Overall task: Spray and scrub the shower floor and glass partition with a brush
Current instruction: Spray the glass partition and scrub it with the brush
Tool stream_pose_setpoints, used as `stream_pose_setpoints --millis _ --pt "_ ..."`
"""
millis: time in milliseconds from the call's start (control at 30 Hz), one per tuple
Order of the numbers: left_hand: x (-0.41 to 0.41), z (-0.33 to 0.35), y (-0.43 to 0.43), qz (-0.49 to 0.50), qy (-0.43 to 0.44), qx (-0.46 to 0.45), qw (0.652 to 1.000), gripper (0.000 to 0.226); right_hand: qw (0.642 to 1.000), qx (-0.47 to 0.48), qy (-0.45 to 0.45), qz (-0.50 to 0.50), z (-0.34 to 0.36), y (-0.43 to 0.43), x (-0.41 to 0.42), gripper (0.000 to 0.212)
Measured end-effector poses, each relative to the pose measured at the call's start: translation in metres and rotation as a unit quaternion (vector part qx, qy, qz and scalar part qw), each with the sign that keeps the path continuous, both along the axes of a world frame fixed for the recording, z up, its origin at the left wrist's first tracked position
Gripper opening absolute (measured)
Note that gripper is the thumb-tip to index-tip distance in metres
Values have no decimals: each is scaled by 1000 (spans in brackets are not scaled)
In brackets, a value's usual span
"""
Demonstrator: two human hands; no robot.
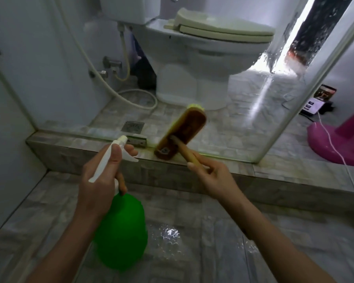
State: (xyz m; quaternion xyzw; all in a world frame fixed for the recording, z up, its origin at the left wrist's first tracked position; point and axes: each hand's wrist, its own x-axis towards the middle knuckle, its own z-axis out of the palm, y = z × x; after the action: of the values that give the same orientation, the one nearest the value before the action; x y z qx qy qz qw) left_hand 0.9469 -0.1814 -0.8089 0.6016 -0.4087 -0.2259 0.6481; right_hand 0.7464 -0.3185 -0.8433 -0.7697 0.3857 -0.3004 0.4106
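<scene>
At centre frame, the right hand (215, 176) is gripping the handle of the brush (180, 135), fingers wrapped tight, and pressing its head flat against the lower glass (233, 119) just above the curb (90, 152). At lower left, the left hand (102, 174) is clasping the neck of the green bottle (121, 227), one finger resting on the trigger, nozzle aiming toward the glass base. The floor (172, 231) is lying wet below. Likely hazards: the wet tiles underfoot causing a slip, or the brush head skidding off the slick glass onto the curb.
</scene>
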Motion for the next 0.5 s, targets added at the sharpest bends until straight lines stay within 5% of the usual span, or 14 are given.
stream_pose_setpoints --millis 200,500 --pt "4 -4 3 -4 -6 5 1000 41 958 190 -133 -168 -34 22 -99 44" --pt "-7 -3 -6 -17 5 7 1000 34 953 166 -148 -204 -41 31 -15 50"
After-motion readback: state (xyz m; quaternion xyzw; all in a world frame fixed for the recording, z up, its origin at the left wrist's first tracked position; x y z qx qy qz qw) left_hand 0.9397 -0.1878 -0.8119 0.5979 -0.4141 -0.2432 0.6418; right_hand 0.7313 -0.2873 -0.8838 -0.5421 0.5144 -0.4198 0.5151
